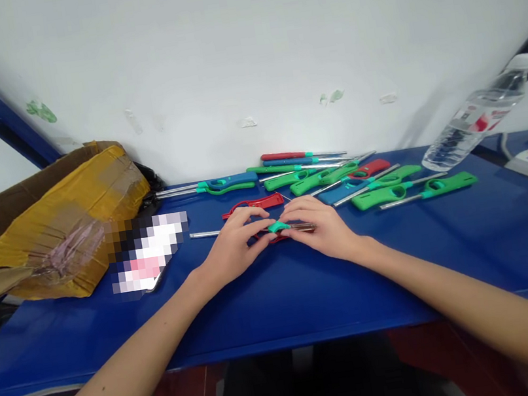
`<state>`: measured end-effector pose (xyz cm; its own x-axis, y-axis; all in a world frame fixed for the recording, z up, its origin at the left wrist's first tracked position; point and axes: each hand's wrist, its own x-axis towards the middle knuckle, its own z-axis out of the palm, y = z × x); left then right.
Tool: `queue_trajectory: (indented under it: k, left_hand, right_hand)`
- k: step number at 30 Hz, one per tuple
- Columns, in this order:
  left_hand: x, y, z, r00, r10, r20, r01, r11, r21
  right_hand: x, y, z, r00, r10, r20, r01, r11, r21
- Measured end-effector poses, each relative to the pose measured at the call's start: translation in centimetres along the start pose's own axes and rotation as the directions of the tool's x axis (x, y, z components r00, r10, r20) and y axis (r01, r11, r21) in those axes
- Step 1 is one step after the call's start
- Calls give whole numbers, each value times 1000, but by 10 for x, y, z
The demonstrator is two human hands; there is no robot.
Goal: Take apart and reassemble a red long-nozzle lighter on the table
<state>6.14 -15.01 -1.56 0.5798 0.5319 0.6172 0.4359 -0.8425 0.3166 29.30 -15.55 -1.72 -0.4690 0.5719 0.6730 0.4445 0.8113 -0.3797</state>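
Both hands meet over the blue table on a red stick lighter whose inner parts show. Its metal tube (204, 235) sticks out leftward from under my left hand (234, 245). The fingers and thumb of that hand are closed on the lighter's tube side. My right hand (324, 227) pinches the handle side, near the teal trigger (278, 226) that shows between the fingertips. Fingers hide much of the lighter body. Just behind the hands lies a loose red handle shell (260, 204).
Several green, blue and red stick lighters (383, 197) lie along the back and right. A blue-handled lighter (236, 181) lies at back left. A taped cardboard box (71, 233) and a blurred phone (153, 251) are left; a water bottle (475, 120) stands right, before the wall.
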Motion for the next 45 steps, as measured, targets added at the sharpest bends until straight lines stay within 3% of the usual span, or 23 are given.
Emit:
queue_trajectory:
  k: [4, 10, 16, 22, 28, 38, 45]
  left_hand:
    - [0, 3, 6, 999, -32, 19, 33, 997, -71]
    - [1, 6, 12, 999, -46, 28, 48, 995, -92]
    - [1, 0, 5, 994, -73, -84, 79, 995, 67]
    - [3, -11, -9, 986, 107, -131, -83, 981, 178]
    - [5, -9, -11, 987, 140, -73, -123, 973, 198]
    - [4, -9, -7, 993, 79, -86, -61, 981, 186]
    - [2, -21, -8, 985, -133, 112, 117, 983, 138]
  right_hand:
    - [4, -1, 2, 998, 20, -52, -19, 1000, 23]
    - [8, -2, 9, 999, 37, -33, -34, 995, 91]
    - [5, 1, 10, 988, 157, 12, -156, 987, -44]
    - [17, 0, 9, 993, 72, 98, -54, 983, -173]
    - [20, -2, 15, 994, 102, 44, -95, 986, -139]
    - [14, -7, 10, 988, 118, 95, -114, 992, -52]
    - [12, 5, -4, 988, 143, 52, -136, 984, -116]
